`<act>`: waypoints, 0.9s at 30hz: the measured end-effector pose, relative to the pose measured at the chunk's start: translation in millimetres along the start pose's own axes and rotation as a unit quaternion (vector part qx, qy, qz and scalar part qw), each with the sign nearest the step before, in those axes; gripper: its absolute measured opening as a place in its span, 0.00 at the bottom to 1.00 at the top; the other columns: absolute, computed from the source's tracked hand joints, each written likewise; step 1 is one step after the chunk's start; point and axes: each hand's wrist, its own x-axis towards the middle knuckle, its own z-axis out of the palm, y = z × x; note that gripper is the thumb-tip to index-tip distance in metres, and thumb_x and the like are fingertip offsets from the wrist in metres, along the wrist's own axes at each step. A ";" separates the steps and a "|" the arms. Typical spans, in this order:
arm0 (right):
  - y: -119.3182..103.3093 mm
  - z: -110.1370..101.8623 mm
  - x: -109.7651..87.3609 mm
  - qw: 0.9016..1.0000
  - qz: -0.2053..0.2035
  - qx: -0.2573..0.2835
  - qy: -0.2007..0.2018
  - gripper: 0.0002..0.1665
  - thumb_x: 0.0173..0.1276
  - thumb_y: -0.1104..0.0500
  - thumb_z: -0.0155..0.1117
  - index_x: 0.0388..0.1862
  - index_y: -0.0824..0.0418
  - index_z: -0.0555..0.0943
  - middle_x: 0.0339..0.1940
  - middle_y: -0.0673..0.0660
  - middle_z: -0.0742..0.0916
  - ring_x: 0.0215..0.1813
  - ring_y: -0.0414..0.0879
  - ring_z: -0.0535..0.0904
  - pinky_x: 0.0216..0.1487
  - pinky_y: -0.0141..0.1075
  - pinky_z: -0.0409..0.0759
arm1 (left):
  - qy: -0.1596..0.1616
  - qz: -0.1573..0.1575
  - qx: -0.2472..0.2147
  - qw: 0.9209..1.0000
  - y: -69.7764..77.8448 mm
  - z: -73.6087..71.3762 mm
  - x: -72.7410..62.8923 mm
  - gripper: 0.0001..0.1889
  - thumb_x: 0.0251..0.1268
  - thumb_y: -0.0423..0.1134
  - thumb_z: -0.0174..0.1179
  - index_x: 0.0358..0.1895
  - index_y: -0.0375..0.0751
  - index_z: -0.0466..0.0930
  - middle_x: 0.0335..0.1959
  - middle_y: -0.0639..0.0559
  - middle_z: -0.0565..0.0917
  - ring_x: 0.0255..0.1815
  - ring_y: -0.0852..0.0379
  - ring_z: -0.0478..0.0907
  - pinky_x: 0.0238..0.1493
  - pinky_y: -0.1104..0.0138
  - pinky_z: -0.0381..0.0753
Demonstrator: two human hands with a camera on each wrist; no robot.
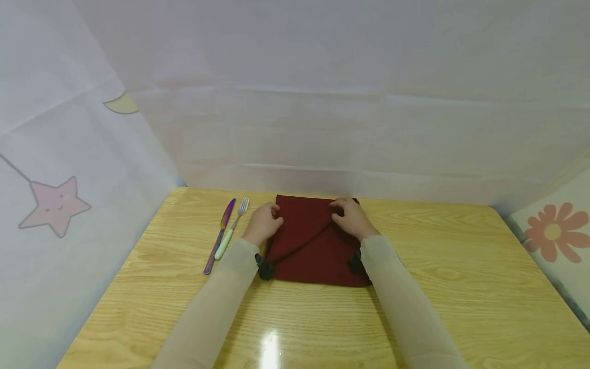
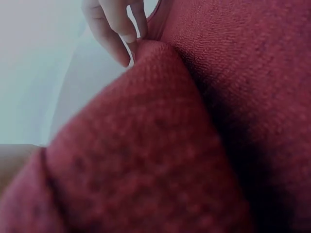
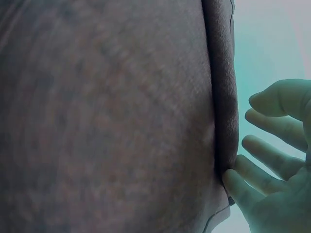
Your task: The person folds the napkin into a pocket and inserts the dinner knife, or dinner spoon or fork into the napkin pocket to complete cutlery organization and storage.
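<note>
A dark red cloth (image 1: pixel 301 246), folded to a rough square, lies on the wooden table, with a dark diagonal crease across it. My left hand (image 1: pixel 264 224) is at its left edge. In the left wrist view the loosely extended fingers (image 2: pixel 112 24) hang down to the raised fold of cloth, fingertips right at its edge. Over the cloth's upper right part is my right hand (image 1: pixel 351 218). From the right wrist its fingers (image 3: pixel 262 170) show spread apart, the lowest ones right at the rolled edge, the thumb away from them.
Left of the cloth lie a purple, iridescent knife (image 1: pixel 216 246) and a fork (image 1: pixel 230 230) with a pale green handle, side by side. Light wood table (image 1: pixel 461 266) stretches around them. White sheeting (image 1: pixel 295 128) with printed shapes stands at the back and both sides.
</note>
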 end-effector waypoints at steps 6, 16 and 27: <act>3.4 -0.4 0.1 1.000 -0.005 -0.004 -0.011 0.25 0.75 0.63 0.59 0.68 0.68 0.75 0.71 0.69 0.72 0.74 0.64 0.66 0.72 0.56 0.65 | -0.038 0.010 -0.015 0.999 -0.4 -0.9 7.4 0.17 0.75 0.35 0.58 0.62 0.35 0.77 0.60 0.36 0.79 0.61 0.40 0.77 0.58 0.50 0.78; 6.9 -6.1 3.5 1.000 -0.014 -0.019 -0.003 0.25 0.75 0.64 0.58 0.68 0.70 0.74 0.71 0.69 0.72 0.73 0.64 0.67 0.72 0.56 0.66 | 0.008 0.064 -0.008 0.998 0.2 -4.5 17.1 0.17 0.71 0.26 0.59 0.60 0.37 0.81 0.63 0.39 0.79 0.57 0.42 0.80 0.51 0.53 0.82; 7.5 -7.7 10.2 0.997 -0.011 -0.066 -0.048 0.31 0.76 0.61 0.57 0.75 0.70 0.67 0.75 0.70 0.69 0.76 0.64 0.62 0.75 0.55 0.61 | -0.001 0.047 0.061 0.997 -8.5 -6.8 24.4 0.26 0.65 0.26 0.64 0.67 0.31 0.75 0.68 0.34 0.75 0.70 0.38 0.70 0.68 0.50 0.70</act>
